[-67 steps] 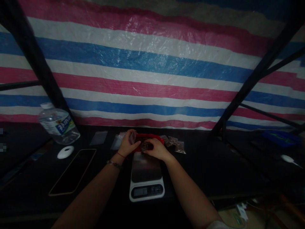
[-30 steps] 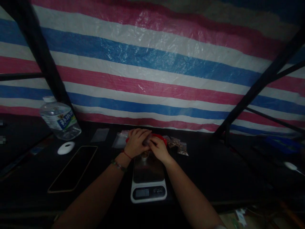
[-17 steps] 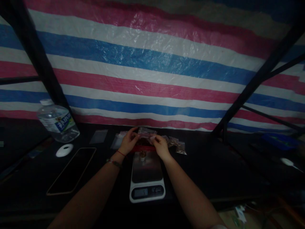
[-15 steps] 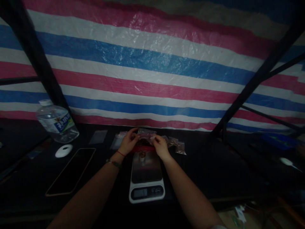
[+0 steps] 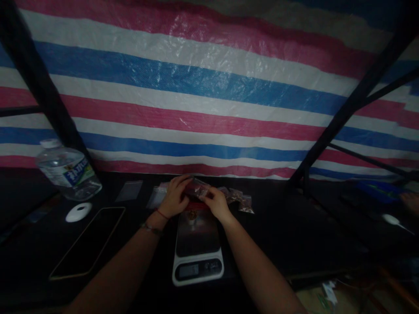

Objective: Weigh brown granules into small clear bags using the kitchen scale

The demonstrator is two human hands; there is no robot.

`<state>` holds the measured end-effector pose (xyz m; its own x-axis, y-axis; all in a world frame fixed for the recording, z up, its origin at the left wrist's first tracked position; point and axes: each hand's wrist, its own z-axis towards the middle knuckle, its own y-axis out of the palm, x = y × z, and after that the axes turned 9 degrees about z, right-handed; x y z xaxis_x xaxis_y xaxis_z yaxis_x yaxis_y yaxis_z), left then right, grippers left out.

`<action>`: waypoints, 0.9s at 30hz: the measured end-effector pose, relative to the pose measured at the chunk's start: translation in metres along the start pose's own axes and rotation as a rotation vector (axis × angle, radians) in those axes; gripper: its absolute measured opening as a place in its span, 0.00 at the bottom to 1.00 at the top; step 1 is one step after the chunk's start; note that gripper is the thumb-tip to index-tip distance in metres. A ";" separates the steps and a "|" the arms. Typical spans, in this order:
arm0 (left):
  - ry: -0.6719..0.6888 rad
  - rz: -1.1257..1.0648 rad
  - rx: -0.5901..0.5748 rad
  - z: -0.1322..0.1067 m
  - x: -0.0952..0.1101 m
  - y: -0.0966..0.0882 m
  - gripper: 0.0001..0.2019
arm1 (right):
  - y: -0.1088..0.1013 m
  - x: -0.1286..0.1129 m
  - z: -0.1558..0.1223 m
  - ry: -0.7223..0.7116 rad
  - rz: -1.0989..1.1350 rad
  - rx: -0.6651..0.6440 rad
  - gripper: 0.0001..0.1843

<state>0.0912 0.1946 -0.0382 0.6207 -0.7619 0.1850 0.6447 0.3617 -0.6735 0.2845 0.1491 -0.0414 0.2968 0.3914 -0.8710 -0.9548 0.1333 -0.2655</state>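
My left hand (image 5: 175,197) and my right hand (image 5: 216,203) meet above the far end of a white kitchen scale (image 5: 197,244). Together they pinch a small clear plastic bag (image 5: 196,188) with dark contents. A red container (image 5: 195,205) sits just behind the scale, mostly hidden by my hands. A small dark lump (image 5: 191,214) lies on the scale's glossy platform. The scale's display (image 5: 187,271) faces me.
A water bottle (image 5: 65,170) stands at the back left, with a white round object (image 5: 78,212) and a dark phone (image 5: 88,247) near it. Empty clear bags (image 5: 129,190) lie left of my hands, filled small bags (image 5: 240,199) to the right. A striped tarp (image 5: 209,87) hangs behind the black table.
My hands rose from the red container holding the small bag, spread it between them, then drew closer together on it. The view shifted slightly right.
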 end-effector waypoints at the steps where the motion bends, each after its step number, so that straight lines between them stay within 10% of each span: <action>1: 0.046 0.014 -0.032 0.001 0.001 -0.002 0.31 | 0.000 -0.001 0.000 -0.016 -0.027 0.007 0.21; 16: -0.003 0.119 -0.187 0.013 -0.004 -0.013 0.33 | 0.014 -0.034 0.037 -0.223 -0.201 -0.271 0.10; 27: -0.399 -0.136 -0.030 -0.007 -0.041 -0.019 0.23 | -0.015 -0.009 0.027 -0.062 -0.069 -0.215 0.16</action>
<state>0.0505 0.2151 -0.0378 0.6590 -0.5316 0.5320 0.7228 0.2521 -0.6434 0.2966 0.1677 -0.0186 0.3555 0.4441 -0.8224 -0.9109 -0.0324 -0.4113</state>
